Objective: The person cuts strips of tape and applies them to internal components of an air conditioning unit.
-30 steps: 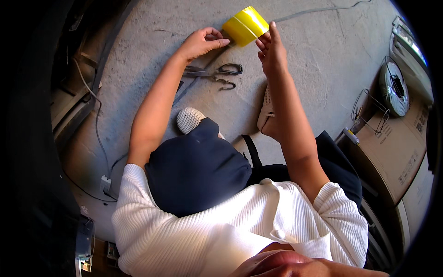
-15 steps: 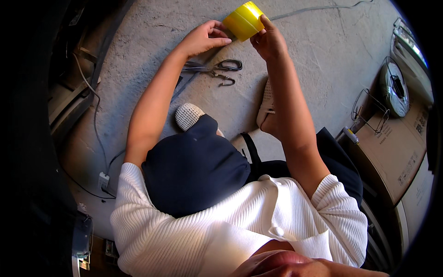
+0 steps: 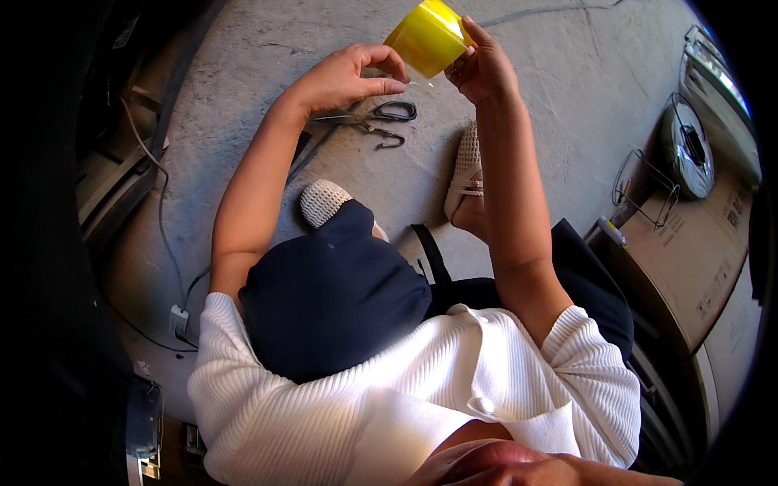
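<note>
A wide, glossy yellow roll of adhesive tape [image 3: 428,39] is up at the top middle of the head view. My right hand [image 3: 488,71] grips its right side, thumb along the edge and fingers underneath. To the left of the roll, my left hand [image 3: 348,78] is open, its thumb and curled forefinger apart with a gap between fingertips and tape. Nothing shows between those fingers. Below, on the concrete floor, lies a pair of scissors [image 3: 394,112] with dark handles, its blades partly behind my left wrist.
Cardboard boxes [image 3: 685,263] stand at the right, bearing a wrapped coil [image 3: 689,152] and a bent wire piece [image 3: 648,194]. Cables run along the left, with a white plug [image 3: 177,320]. My woven shoes [image 3: 324,202] rest on the floor [image 3: 567,105].
My left hand has drawn slightly down and away from the tape roll, its thumb and forefinger more visibly parted. The right hand still holds the roll, tilted a little differently.
</note>
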`<action>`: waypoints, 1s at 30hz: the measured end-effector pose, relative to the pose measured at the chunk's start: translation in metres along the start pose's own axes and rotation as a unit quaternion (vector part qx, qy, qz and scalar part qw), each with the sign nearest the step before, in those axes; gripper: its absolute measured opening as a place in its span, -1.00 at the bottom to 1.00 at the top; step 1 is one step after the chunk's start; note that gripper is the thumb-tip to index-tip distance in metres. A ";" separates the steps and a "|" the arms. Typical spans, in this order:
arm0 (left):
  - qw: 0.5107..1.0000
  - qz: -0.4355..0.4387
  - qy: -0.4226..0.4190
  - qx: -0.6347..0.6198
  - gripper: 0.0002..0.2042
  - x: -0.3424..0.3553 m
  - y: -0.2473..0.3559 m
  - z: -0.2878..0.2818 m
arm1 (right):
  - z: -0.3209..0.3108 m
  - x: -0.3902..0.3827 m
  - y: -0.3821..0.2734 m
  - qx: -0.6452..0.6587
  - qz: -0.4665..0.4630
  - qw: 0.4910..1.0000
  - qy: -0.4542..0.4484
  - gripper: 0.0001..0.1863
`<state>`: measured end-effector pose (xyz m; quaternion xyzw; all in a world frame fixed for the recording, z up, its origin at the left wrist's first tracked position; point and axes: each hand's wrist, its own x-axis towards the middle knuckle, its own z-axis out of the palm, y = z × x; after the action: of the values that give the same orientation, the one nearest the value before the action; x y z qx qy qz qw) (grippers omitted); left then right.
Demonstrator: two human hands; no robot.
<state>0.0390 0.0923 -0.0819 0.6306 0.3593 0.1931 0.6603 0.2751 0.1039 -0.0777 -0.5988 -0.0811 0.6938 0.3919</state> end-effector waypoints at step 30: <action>0.950 0.046 0.055 -0.303 -0.55 -0.011 0.010 0.008 | 0.004 -0.012 -0.008 -0.024 -0.226 0.969 0.100 -0.54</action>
<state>0.0393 0.0799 -0.0698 0.4053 0.2904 0.3572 0.7899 0.2748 0.1029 -0.0624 -0.6404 -0.1912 0.5215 0.5305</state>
